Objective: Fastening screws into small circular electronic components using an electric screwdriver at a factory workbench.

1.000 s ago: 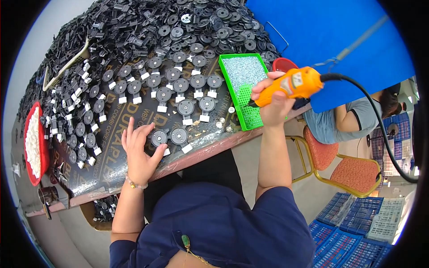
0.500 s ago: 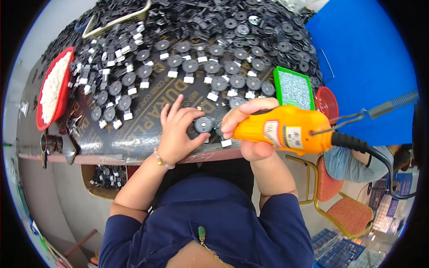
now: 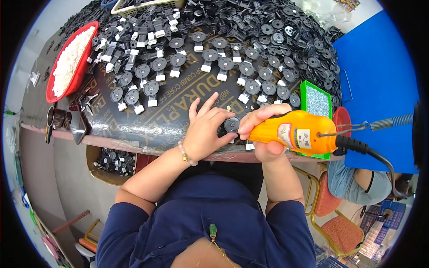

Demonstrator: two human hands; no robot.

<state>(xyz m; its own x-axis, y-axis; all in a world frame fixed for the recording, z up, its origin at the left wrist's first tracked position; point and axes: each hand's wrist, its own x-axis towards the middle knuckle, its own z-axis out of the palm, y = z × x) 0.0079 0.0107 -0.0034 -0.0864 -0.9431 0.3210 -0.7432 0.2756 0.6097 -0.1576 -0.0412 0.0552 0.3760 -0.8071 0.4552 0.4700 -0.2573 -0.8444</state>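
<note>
My left hand [image 3: 207, 129] rests at the near edge of the dark table, thumb and index finger closed around a black round disc part [image 3: 232, 124]. Its other fingers are stretched out over the tabletop. Wrapped around an orange electric screwdriver [image 3: 292, 118] is my right hand [image 3: 267, 134], its fingertips close against the disc's right side. The tool lies nearly level, pointing left; its tip is hidden behind my fingers. A white block [image 3: 250, 146] shows just below those fingers. Beyond my hands, similar black disc parts with white blocks [image 3: 225, 64] lie in loose rows.
To the right stand a green tray [image 3: 304, 96] of small metallic pieces and a red dish [image 3: 342, 117]. A red basin [image 3: 77, 79] of white pieces sits at left. Heaped black parts [image 3: 250, 27] cover the back. A coiled spring [image 3: 393, 121] and cable reach the screwdriver. Another person's sleeve [image 3: 342, 181] shows right.
The whole view has shifted, so the table and hands sit further right. My right hand and the screwdriver have come closer to the disc, which my left hand still holds.
</note>
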